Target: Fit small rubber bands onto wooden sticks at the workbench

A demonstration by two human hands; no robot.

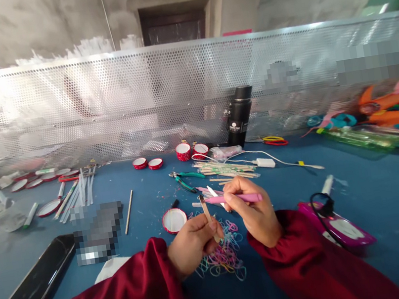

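My left hand (193, 243) is closed around a wooden stick (206, 214) that stands nearly upright above the blue table. My right hand (252, 214) pinches a pink pen-like tool (242, 197), its tip pointing left at the top of the stick. Both hands hover over a loose pile of small pastel rubber bands (226, 255). A red-rimmed round lid (174, 220) lies just left of the stick. Both arms wear dark red sleeves.
A heap of wooden sticks (230, 167), green-handled pliers (184, 177), a black flask (239, 116), red lids (148, 163) and a white cable lie further back. A black tray (35, 281) sits at left, a purple device (341, 228) at right, and a perforated metal screen (102, 104) behind.
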